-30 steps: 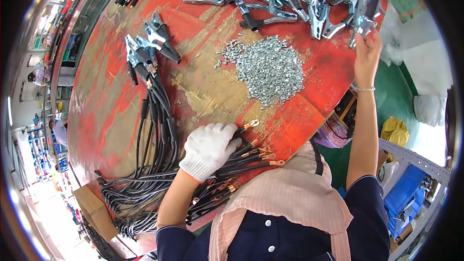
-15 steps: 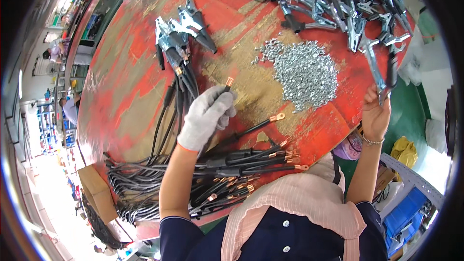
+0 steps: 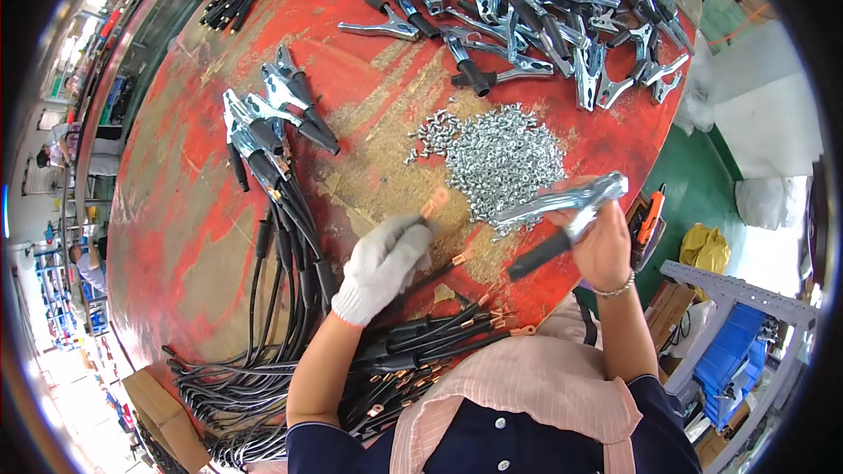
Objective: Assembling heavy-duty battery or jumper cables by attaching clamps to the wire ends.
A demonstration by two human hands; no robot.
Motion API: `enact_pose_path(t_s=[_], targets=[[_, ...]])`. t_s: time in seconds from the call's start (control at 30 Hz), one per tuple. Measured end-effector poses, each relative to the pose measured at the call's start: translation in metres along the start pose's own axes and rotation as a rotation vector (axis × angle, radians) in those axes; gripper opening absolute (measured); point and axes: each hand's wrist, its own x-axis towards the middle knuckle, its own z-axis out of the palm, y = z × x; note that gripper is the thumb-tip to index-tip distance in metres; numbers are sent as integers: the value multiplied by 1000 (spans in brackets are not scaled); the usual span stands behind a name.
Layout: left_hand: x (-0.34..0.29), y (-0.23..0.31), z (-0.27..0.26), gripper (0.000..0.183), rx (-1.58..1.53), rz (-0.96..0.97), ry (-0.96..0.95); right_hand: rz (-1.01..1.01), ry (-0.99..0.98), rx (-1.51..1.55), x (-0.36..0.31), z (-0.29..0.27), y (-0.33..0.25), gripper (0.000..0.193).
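My left hand [image 3: 382,268], in a pale glove, is closed around the end of a black cable. The cable's copper lug [image 3: 434,202] pokes out beyond the fingers, a little blurred. In my bare right hand [image 3: 608,247], with a bracelet at the wrist, is a silver metal spring clamp [image 3: 562,202] with a black handle sleeve [image 3: 540,254]. The clamp is held over the table, close to a heap of small shiny metal fasteners [image 3: 509,158]. Clamp and lug are apart. Another lugged cable [image 3: 461,258] lies just right of the glove.
Loose clamps [image 3: 536,17] are piled at the far edge of the worn red table [image 3: 184,237]. Several clamps joined to cables [image 3: 268,132] lie at left. Black cables [image 3: 250,386] spread along the near edge. An orange-handled tool [image 3: 652,215] is beyond the right edge.
My right hand has brought the clamp inward from the far right, toward the left hand, turning it nearly level. The view has shifted; the left hand still grips the lugged cable.
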Motion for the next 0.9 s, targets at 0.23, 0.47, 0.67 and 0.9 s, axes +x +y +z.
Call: enact_pose_path(t_s=[0.23, 0.47, 0.67, 0.9], targets=[[-21, 12, 17, 26, 144, 112, -39, -41, -205, -29, -4, 50, 6, 38], [-30, 15, 27, 28, 250, 120, -19, -135, -359, -301, -15, 50, -12, 45], [-31, 21, 31, 24, 378, 163, -11, -70, -304, -221, -22, 57, -16, 48], [-31, 18, 33, 25, 468, 235, 67, -109, -329, -270, -24, 56, -15, 48]])
